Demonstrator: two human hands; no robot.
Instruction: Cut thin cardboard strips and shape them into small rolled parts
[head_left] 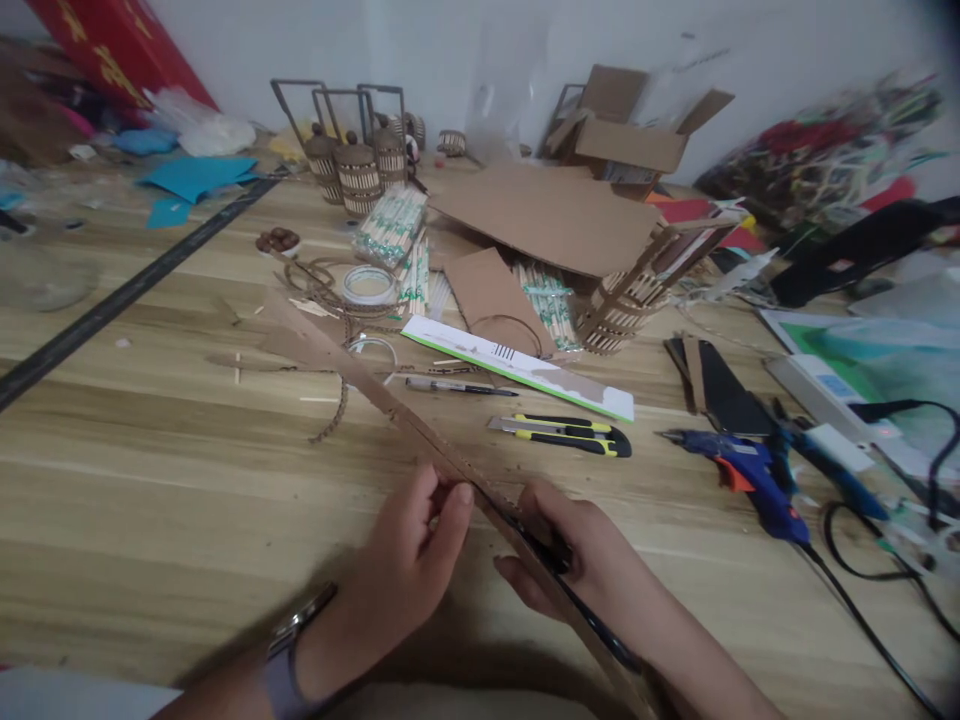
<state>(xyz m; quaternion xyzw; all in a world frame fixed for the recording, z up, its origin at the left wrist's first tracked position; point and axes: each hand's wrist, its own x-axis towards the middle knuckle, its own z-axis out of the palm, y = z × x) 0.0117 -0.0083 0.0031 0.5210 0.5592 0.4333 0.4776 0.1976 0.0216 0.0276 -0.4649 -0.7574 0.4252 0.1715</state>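
Note:
A long piece of brown cardboard (420,432), seen nearly edge-on, slants from the upper left of the table down towards my body. My left hand (416,560), with a watch on its wrist, pinches the cardboard's edge between thumb and fingers. On the other side, my right hand (581,555) is closed around black-handled scissors (609,632) lying along the cardboard. The blades are mostly hidden by the cardboard and fingers. Beyond the hands lie a yellow-and-black utility knife (562,433), a pen (459,386) and a white strip with a green edge (517,367).
A blue glue gun (750,470) with its cord lies at right, near a black phone (724,385). Farther back are bundled chopsticks (391,225), a tape roll (369,285), cardboard sheets (547,215), small slatted lanterns (358,175) and an open box (626,145).

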